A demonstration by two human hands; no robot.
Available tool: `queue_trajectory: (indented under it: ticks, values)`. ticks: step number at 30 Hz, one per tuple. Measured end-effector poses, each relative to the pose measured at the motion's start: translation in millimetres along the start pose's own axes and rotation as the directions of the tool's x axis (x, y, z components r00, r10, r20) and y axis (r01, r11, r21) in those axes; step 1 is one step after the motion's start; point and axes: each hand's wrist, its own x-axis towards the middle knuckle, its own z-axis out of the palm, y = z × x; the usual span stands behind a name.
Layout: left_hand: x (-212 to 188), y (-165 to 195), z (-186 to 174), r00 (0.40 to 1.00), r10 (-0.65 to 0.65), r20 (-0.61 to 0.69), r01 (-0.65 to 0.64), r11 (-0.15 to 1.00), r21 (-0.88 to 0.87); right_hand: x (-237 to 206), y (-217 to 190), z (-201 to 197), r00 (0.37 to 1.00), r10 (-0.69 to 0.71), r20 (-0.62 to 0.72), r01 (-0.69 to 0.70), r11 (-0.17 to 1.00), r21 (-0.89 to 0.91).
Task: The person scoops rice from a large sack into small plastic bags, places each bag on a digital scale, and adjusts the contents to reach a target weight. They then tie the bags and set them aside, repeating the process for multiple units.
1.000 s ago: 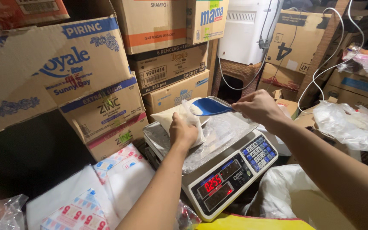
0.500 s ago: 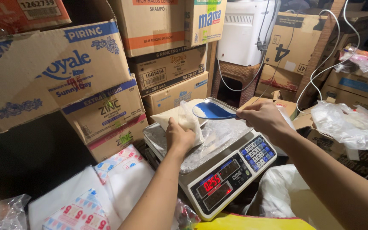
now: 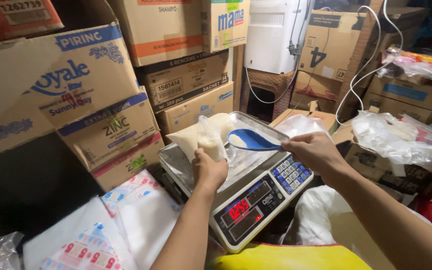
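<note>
Two hands, left hand (image 3: 210,170) fingers gripping crinkly clear plastic bag (image 3: 201,137), right hand (image 3: 316,150) fingers pinching smooth blue scoop (image 3: 251,140)

left hand (image 3: 209,170): grips bag (image 3: 203,137); right hand (image 3: 314,150): blue scoop (image 3: 252,140)

Blue scoop (image 3: 252,140) level, just beside clear, white-filled bag (image 3: 203,138) on scale (image 3: 256,197).

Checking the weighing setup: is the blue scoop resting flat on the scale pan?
No, the right hand holds the blue scoop in the air above the scale pan, beside the clear bag in the left hand.
</note>
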Motion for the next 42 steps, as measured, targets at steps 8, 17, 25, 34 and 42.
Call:
queue_trajectory:
  ticks: [8, 17, 25, 34, 42]
  values:
    - [-30.3, -1.3, 17.7, 0.994, 0.073, 0.079, -0.063, 0.991, -0.117, -34.2, 33.3, -33.0, 0.997, 0.04, -0.063, -0.044, 0.997, -0.06]
    - [-85.9, 17.1, 78.3, 0.905, 0.17, 0.391, -0.072, 0.965, -0.254, -76.4, 121.7, -110.0, 0.911, 0.357, -0.206, -0.368, 0.93, -0.013]
    - [-132.2, 31.0, 116.7, 0.769, 0.26, 0.584, -0.136, 0.959, -0.248, -105.9, 208.2, -179.2, 0.85, 0.282, -0.444, -0.478, 0.768, -0.426]
    - [-137.0, 38.1, 115.6, 0.719, 0.249, 0.649, -0.118, 0.964, -0.239, -136.0, 198.8, -163.1, 0.773, 0.381, -0.508, -0.625, 0.318, -0.713]
    - [-139.2, 41.5, 104.1, 0.717, 0.184, 0.673, -0.092, 0.981, -0.169, -116.4, 268.3, -185.5, 0.842, 0.323, -0.431, -0.508, 0.742, -0.437]
